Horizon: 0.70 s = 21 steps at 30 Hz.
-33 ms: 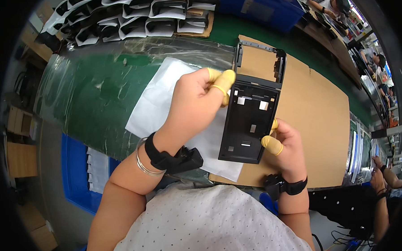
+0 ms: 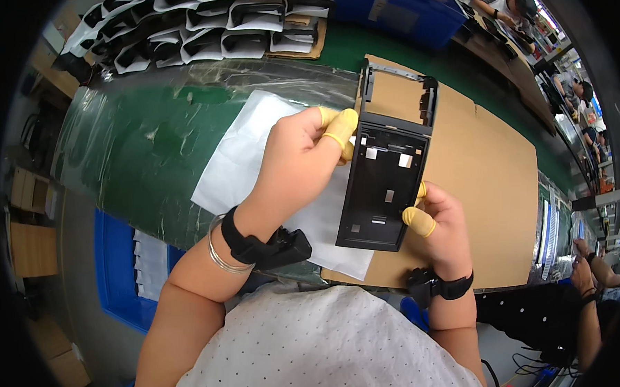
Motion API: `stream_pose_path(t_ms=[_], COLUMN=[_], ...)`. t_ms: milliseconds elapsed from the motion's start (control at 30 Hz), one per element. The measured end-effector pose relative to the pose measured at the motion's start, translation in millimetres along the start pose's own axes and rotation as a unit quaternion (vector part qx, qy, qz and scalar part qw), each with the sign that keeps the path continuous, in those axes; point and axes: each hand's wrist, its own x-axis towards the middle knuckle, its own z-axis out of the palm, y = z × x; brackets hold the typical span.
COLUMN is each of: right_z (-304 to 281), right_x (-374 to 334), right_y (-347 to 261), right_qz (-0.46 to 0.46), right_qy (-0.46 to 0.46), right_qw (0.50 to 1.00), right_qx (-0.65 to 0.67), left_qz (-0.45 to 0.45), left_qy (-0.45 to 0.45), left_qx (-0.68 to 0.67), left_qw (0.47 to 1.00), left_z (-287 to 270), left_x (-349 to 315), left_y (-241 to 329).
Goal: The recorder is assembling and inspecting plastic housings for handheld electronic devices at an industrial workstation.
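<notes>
Green bench (image 2: 149,152) under clear film fills the left and centre of the frame; a brown cardboard sheet (image 2: 489,185) covers centre right, its far edge near the bench rim. White sheet (image 2: 246,162) lies at centre, with bare green to its left. Grey-white parts (image 2: 199,25) are stacked upper left, a blue bin (image 2: 399,10) top centre. Black plastic frame (image 2: 388,166) is held centre. Left hand (image 2: 298,159) pinches its left edge with yellow-capped fingers; right hand (image 2: 446,225) grips the lower right edge, probably thumb on top.
</notes>
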Motion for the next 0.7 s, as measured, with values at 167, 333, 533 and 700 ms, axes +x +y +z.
stream_pose_path(t_ms=[167, 333, 533, 700], right_z=[6.7, 28.2, 45.6, 34.9], right_x=[-2.6, -14.2, -6.9, 4.3], right_y=[-15.4, -51.1, -56.2, -60.3], right_qz=[-0.015, -0.235, -0.287, -0.203], right_qy=[0.052, 0.085, 0.080, 0.063], right_qw=[0.998, 0.849, 0.801, 0.882], right_qx=[-0.038, -0.466, -0.520, -0.421], left_qz=[0.009, 0.041, 0.003, -0.033], left_qy=[-0.067, -0.101, -0.103, -0.114], left_qx=[0.023, 0.088, 0.017, -0.049], left_qw=[0.997, 0.990, 0.995, 0.992], left_z=[5.1, 6.6, 6.9, -2.9], left_x=[-6.3, -14.4, -9.1, 3.3], left_y=[2.7, 6.3, 7.4, 3.2])
